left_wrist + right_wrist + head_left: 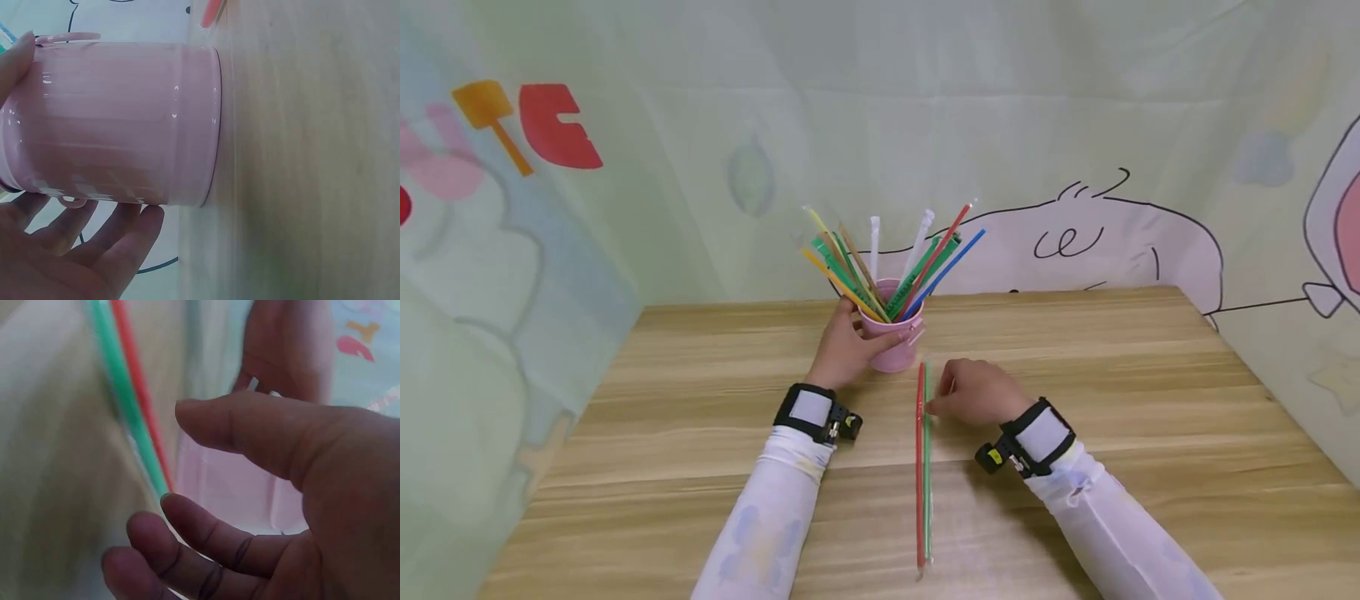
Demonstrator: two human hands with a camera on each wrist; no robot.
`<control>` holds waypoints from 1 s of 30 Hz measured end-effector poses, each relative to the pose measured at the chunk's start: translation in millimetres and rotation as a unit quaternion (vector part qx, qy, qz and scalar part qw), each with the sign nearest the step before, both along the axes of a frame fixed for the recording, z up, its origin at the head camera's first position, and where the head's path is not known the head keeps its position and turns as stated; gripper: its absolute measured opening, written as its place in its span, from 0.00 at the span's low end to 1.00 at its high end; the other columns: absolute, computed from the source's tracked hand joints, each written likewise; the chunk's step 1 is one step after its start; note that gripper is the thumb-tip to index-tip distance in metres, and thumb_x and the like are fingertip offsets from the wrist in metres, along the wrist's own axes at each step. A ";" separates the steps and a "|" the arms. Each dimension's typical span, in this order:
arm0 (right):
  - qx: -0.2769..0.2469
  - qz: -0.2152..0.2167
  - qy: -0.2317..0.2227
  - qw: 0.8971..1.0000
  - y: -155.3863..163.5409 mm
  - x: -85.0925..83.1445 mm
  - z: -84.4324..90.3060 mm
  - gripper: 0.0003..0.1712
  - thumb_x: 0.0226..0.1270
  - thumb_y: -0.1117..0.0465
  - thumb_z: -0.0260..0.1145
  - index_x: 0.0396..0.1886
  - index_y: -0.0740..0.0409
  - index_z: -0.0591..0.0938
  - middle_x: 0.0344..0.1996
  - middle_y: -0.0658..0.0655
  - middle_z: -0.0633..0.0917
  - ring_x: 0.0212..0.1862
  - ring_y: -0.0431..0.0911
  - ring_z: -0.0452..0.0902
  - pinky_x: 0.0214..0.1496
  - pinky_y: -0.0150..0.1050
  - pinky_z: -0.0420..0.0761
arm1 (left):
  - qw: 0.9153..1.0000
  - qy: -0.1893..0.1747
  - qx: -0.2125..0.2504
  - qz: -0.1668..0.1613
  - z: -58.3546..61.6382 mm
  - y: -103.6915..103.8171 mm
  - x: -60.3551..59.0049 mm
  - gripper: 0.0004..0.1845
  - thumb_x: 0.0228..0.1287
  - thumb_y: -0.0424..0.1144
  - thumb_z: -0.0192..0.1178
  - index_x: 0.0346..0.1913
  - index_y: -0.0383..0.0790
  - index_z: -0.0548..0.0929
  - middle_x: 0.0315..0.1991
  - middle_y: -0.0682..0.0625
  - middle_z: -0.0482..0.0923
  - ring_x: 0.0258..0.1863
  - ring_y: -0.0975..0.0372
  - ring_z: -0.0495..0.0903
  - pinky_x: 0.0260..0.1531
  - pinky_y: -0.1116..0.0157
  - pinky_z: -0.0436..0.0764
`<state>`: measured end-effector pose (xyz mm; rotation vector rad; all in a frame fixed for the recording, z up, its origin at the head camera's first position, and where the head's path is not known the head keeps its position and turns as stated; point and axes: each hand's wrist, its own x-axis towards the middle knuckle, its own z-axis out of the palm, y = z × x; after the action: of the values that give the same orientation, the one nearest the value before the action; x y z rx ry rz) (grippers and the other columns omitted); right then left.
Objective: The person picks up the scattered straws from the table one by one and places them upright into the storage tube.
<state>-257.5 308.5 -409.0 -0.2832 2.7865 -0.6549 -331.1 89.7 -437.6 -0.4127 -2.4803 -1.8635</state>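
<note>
A small pink bucket (pixel 892 357) stands towards the back of the table, with several wrapped drinking straws (pixel 917 275) fanning out of its top. My left hand (pixel 842 346) grips the bucket from the left, thumb across the near side. In the left wrist view, the fingers (pixel 134 234) lie along one side of the bucket. A red straw (pixel 920 467) and a green straw (pixel 927 492) lie side by side on the wood, pointing towards the bucket. Just right of them is my right hand (pixel 981 392); its thumb and fingertips stand apart beside the green straw, holding nothing.
The wooden table (pixel 700 467) reaches back to a printed cloth backdrop (pixel 1000 125) with cartoon drawings. Each wrist wears a black strap with a small camera, the left camera (pixel 850 425) and the right camera (pixel 990 457).
</note>
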 end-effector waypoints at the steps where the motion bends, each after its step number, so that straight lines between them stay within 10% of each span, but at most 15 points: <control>1: 0.008 -0.002 0.001 1.000 -2.6 1.3 -1.8 0.19 0.61 0.46 0.77 0.35 0.54 0.81 0.25 0.50 0.82 0.30 0.45 0.76 0.29 0.36 0.72 | 1.000 -0.001 -0.001 0.000 0.1 0.1 0.1 0.46 0.57 0.49 0.78 0.73 0.45 0.63 0.68 0.43 0.70 0.64 0.47 0.78 0.63 0.49 0.81; 9: 0.045 -0.022 0.009 0.999 -11.2 4.4 -7.1 0.15 0.57 0.51 0.77 0.33 0.55 0.83 0.25 0.50 0.83 0.29 0.45 0.77 0.28 0.37 0.73 | 1.000 0.001 -0.012 0.002 1.9 1.0 0.9 0.46 0.57 0.50 0.78 0.73 0.45 0.63 0.68 0.44 0.70 0.66 0.47 0.76 0.63 0.48 0.80; 17: 0.042 -0.047 0.006 0.998 -9.2 2.2 -8.3 0.27 0.57 0.53 0.76 0.07 0.50 0.72 0.07 0.42 0.65 0.14 0.39 0.61 0.16 0.32 0.57 | 1.000 0.000 -0.016 0.004 -0.3 0.0 -0.8 0.46 0.57 0.51 0.78 0.73 0.45 0.63 0.68 0.44 0.70 0.66 0.47 0.76 0.63 0.48 0.80; 30: -0.005 -0.062 -0.018 0.998 12.3 -8.9 -2.8 0.22 0.64 0.51 0.71 0.13 0.54 0.80 0.09 0.46 0.74 0.15 0.39 0.69 0.18 0.31 0.66 | 1.000 -0.001 -0.017 0.006 1.8 0.1 1.5 0.46 0.57 0.51 0.78 0.73 0.47 0.63 0.69 0.44 0.70 0.67 0.46 0.76 0.64 0.47 0.80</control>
<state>-266.4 320.8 -411.8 -0.1009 2.7831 -0.6965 -329.6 89.8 -435.7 -0.3949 -2.5141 -1.8195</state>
